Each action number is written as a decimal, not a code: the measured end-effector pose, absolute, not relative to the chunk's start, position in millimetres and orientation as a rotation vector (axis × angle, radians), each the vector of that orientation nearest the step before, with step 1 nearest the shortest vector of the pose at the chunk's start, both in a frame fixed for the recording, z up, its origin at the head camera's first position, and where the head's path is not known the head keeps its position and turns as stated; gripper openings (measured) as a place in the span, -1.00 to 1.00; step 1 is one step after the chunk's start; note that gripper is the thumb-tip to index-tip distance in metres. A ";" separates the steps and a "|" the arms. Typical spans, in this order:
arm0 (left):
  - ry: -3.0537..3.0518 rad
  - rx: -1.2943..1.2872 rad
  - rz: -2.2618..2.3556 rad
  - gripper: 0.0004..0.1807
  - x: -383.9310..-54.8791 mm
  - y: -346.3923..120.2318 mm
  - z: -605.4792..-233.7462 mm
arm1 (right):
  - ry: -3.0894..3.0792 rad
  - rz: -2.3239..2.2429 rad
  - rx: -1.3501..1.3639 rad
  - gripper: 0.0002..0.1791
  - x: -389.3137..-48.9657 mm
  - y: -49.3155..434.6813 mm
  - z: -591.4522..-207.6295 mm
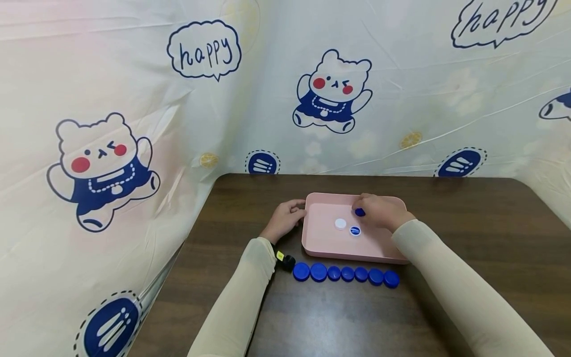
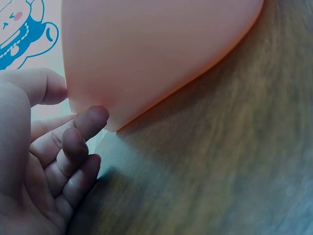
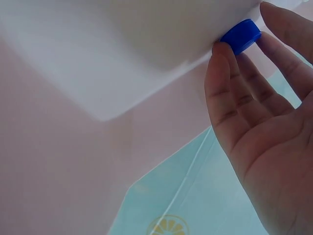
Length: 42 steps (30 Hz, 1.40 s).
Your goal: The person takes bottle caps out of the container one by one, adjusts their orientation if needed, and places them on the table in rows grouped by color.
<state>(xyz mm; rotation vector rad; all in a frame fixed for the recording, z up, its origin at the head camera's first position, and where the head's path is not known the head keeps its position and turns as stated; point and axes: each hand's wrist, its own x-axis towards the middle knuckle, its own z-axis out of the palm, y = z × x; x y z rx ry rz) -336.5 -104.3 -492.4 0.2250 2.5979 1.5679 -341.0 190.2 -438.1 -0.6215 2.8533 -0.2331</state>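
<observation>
A pink tray (image 1: 325, 208) lies on the table. My right hand (image 1: 383, 212) is over its back right part, pinching a blue bottle cap (image 3: 241, 36) between thumb and fingers. On the tray floor lie a round white piece (image 1: 340, 224) and a white disc with a blue print (image 1: 355, 231). My left hand (image 1: 285, 218) is at the tray's left edge; in the left wrist view its loosely bent fingers (image 2: 93, 120) touch the outside of the tray near a corner. A row of several blue bottle caps (image 1: 347, 273) lies along the tray's front side.
The dark wooden table (image 1: 339, 322) extends around the tray and the caps. A printed cloth (image 1: 267, 89) with bears hangs behind and to the left of the table. A black wrist device (image 1: 285, 261) on the left arm is close to the leftmost cap.
</observation>
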 end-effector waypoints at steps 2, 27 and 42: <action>2.597 0.227 1.569 -0.55 -336.6 -104.6 -492.9 | 2.847 -0.247 -0.610 -0.61 -340.4 190.0 -438.6; 2.603 0.242 1.570 -0.56 -337.2 -104.1 -492.5 | 2.853 -0.290 -0.637 -0.59 -338.5 187.1 -426.9; 2.611 0.238 1.558 -0.55 -336.7 -104.1 -489.9 | 2.912 -0.307 -0.771 -0.63 -334.7 191.3 -419.3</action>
